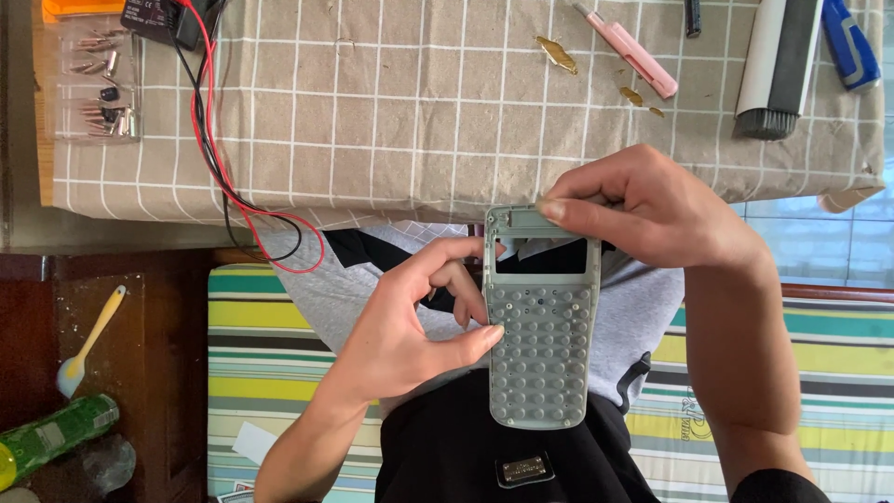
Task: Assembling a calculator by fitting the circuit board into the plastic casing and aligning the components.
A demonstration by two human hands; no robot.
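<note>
I hold a grey calculator front shell (542,359) over my lap, inner side up, with a rubbery keypad mat of several round bumps and an open display window. My left hand (410,326) grips its left edge, thumb on the keypad and index finger at the window frame. My right hand (652,210) pinches the shell's top edge from the right, fingertips at the upper rim.
A table with a checked beige cloth (391,102) lies ahead. On it are red and black leads (219,149), a clear case of metal tips (93,84), a pink utility knife (629,51), a grey brush (778,65) and a blue tool (849,42). A striped cushion (251,354) is under me.
</note>
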